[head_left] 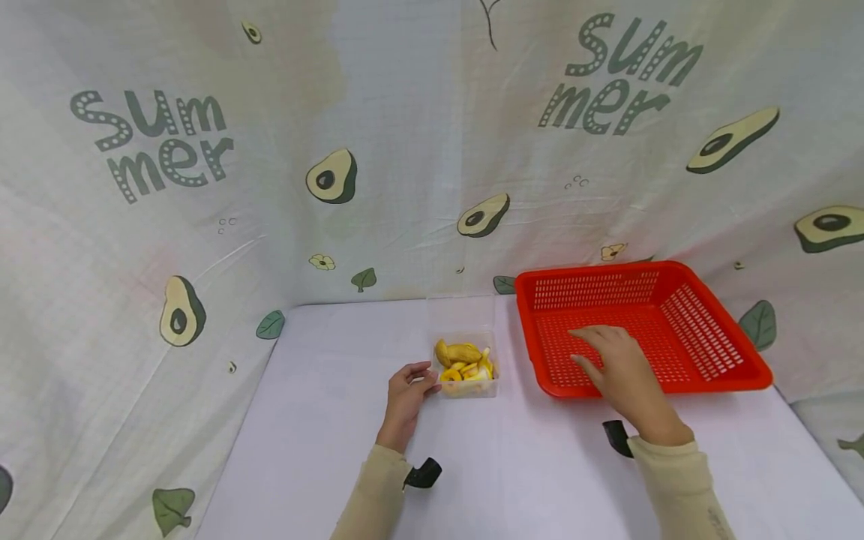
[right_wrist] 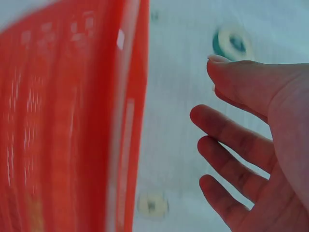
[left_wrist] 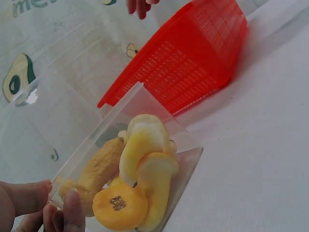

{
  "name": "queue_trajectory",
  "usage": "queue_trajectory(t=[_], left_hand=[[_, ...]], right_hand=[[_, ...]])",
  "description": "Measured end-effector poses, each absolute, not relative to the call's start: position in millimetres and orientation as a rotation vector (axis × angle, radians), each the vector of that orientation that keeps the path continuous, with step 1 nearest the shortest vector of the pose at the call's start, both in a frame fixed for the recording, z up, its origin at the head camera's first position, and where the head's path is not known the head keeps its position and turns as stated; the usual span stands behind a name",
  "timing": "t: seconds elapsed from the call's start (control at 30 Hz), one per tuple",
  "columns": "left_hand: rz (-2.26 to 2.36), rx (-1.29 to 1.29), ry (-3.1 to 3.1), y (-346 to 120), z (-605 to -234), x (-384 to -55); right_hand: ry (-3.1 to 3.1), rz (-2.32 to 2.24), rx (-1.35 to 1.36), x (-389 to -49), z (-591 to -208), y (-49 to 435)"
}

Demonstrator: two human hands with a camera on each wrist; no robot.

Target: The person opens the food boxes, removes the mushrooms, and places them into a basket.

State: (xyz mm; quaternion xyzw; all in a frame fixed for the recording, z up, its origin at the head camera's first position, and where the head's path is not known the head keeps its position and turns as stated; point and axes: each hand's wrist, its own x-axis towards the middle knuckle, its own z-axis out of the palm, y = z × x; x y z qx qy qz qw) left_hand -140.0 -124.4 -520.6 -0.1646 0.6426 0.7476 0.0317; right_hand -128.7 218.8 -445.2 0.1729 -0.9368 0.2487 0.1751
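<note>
A small clear plastic box (head_left: 470,389) stands on the table with its lid (head_left: 461,311) up behind it. My left hand (head_left: 408,397) pinches the box's left edge between thumb and fingers. Inside lie a knobbly brownish-yellow piece (left_wrist: 102,164), pale yellow curved pieces (left_wrist: 157,186) and a round orange-yellow piece (left_wrist: 120,207) with a brown mark on its face. My right hand (head_left: 624,371) hovers over the near part of a red slotted basket (head_left: 675,330), holding nothing, its fingers spread and slightly bent.
The basket sits right of the box, close to the back cloth. A white cloth (head_left: 310,420) covers the table. Behind hangs a curtain (head_left: 405,112) printed with avocados and lettering. A black strap piece (head_left: 424,473) sticks out from the left wrist.
</note>
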Motion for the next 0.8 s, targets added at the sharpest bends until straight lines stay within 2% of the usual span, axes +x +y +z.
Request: queue_trajectory(t=[0.2, 0.4, 0.8], left_hand=[[2.29, -0.523, 1.985, -124, -520, -140], [2.291, -0.536, 1.976, -124, -519, -141], [2.311, -0.52, 1.956, -124, -521, -140]], right_hand=[[-2.612, 0.666, 0.649, -130, -455, 170], [-2.6, 0.73, 0.686, -131, -463, 130], [-2.62, 0.735, 0.733, -149, -474, 80]])
